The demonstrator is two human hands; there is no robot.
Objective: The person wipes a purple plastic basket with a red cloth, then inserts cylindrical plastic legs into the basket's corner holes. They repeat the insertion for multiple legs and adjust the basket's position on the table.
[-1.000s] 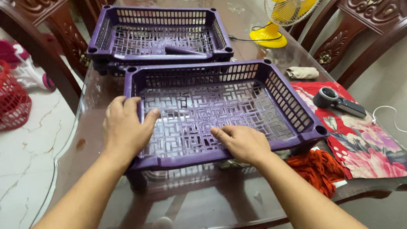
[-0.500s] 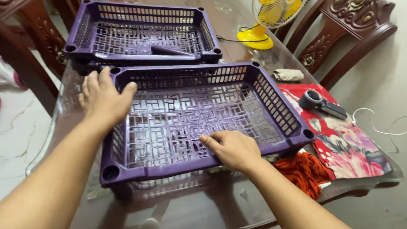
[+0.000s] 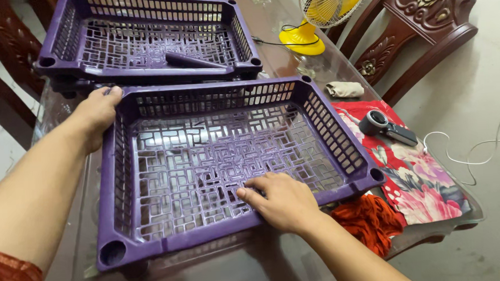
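Two purple lattice trays sit on the glass desk: the near tray fills the centre, and the far tray lies just beyond it at 12 o'clock with a dark purple bar inside. At 3 o'clock a floral cloth carries a round black tool. A yellow fan stands at 1 o'clock. The left hand grips the near tray's far-left corner, at 10 o'clock, fingers curled over the rim. The right hand rests over the near rim at 5 o'clock, fingers spread flat on the lattice floor.
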